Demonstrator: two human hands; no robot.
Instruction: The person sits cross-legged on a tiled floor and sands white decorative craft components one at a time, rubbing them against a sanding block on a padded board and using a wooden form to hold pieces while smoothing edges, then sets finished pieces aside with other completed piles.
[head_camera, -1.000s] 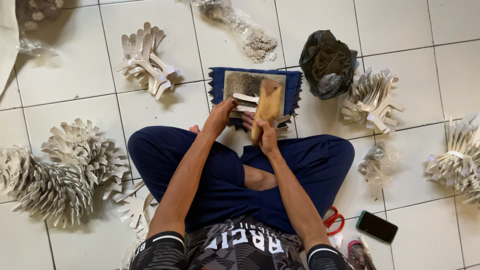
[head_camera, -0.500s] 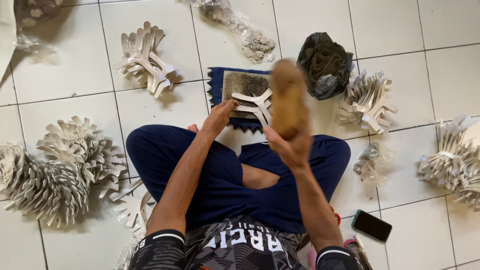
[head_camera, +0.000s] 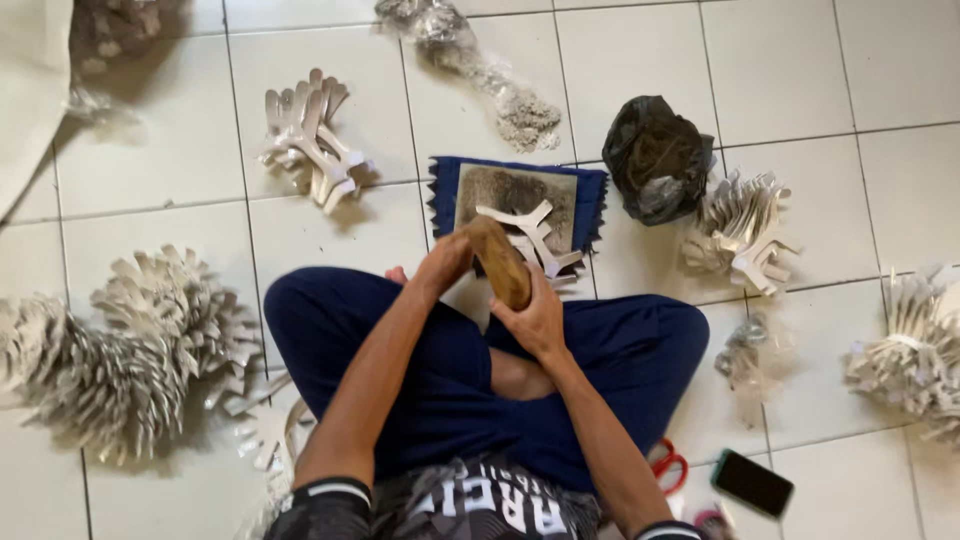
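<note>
Floor (head_camera: 150, 190) ringed with heaps of white cutouts (head_camera: 110, 350). Blue mat (head_camera: 590, 195) ahead of the crossed legs — a white forked piece (head_camera: 525, 225) lies on it. Wooden block (head_camera: 500, 262), raised half a second ago, is back down on that piece, gripped in the right hand (head_camera: 535, 320); left hand (head_camera: 445, 262) is closed, steadying beside it.

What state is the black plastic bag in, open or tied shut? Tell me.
Cannot tell. The black plastic bag sits crumpled in a heap on the tiled floor; no open mouth or knot shows.

The floor (head_camera: 800, 60) consists of glossy white square tiles with thin dark grout lines. Daylight falls evenly and throws soft shadows. No walls show
</note>
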